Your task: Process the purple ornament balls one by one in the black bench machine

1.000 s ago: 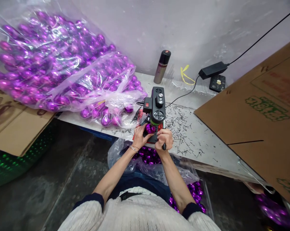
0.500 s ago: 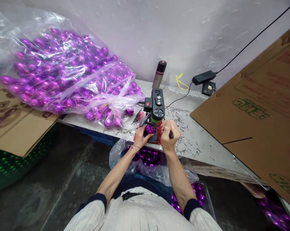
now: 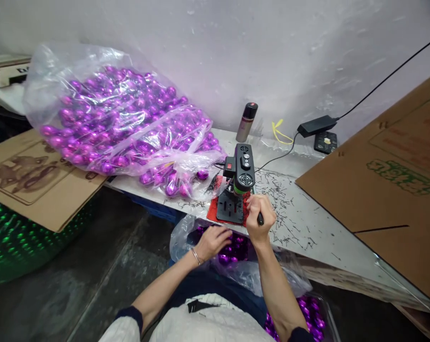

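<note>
My left hand hovers over an open clear bag of shiny purple balls below the table edge. Its fingers are loosely stretched, with no ball visible in them. My right hand is closed round a black handle, whose rounded end sticks out of the fist. Just left of that fist stands a small black bench machine with a red switch and a green ring. Its slotted black base plate bears no ball and rests on a red sheet.
A big clear bag of purple balls lies at left beside flat cardboard. Behind the machine are a spray can, yellow tie and black power adapter. Black shavings litter the table. A large carton stands right.
My left hand has left the base plate and moved down to the bag of balls. The purple ball it held under the machine is gone from there. My right hand keeps its grip.
</note>
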`<state>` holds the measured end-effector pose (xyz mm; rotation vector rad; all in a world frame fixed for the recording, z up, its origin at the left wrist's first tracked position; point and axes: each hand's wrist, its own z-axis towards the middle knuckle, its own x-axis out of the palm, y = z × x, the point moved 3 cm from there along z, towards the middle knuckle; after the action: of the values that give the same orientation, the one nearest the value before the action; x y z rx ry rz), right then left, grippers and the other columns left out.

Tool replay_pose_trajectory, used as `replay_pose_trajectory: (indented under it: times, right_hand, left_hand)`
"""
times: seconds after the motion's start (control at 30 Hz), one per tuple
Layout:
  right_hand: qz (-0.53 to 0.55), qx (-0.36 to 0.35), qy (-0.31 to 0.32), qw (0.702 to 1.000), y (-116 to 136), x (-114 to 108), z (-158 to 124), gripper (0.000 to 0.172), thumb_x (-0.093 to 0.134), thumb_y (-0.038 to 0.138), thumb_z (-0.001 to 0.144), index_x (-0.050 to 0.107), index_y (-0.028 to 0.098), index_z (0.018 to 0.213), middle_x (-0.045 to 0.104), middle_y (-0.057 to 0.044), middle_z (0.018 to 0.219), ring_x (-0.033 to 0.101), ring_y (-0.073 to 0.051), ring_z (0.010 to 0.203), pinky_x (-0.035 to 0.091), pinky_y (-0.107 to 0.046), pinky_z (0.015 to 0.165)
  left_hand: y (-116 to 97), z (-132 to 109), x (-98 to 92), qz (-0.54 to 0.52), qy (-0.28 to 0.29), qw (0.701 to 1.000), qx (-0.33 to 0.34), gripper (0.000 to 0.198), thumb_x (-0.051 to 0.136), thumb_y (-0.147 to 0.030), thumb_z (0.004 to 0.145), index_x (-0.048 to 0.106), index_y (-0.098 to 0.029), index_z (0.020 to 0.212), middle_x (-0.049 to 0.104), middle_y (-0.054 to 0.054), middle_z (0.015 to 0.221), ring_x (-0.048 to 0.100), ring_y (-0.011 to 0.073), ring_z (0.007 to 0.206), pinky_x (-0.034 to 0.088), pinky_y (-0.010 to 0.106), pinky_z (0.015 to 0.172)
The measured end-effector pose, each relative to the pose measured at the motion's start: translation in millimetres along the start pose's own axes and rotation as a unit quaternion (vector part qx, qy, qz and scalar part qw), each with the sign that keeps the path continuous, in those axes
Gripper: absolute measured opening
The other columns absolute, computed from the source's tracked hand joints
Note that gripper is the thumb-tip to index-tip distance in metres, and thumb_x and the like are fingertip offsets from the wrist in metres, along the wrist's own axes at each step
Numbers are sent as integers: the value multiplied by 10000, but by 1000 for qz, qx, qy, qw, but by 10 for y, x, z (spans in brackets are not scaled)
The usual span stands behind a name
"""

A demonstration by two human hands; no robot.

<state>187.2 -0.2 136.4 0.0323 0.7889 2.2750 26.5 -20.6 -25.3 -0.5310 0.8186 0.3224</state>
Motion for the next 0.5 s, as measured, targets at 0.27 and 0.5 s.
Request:
replay_pose_trajectory:
  times: [0.27,0.5]
  right_hand:
    - [1,-15,0,1000,29,19,5,275,441,119,973,493,229,727,570,2,704,572,-143,680,443,-304,652]
    - [0,-29,4,1000,42,13,-2,276,431,106,969,481,231,729,558,6,702,554,-139,672,429,-294,643]
  left_hand:
    - [1472,1477,-684,-5,-10,858,-513,338,608,-351,961,725,-71,1111,714,255,1172,623,386,1246,474,493,1065]
    - [1539,1547,-621,-166,-55,822,-542,409,723,-438,873,719,-94,1094,738,204,1152,659,339,1212,522,391,997]
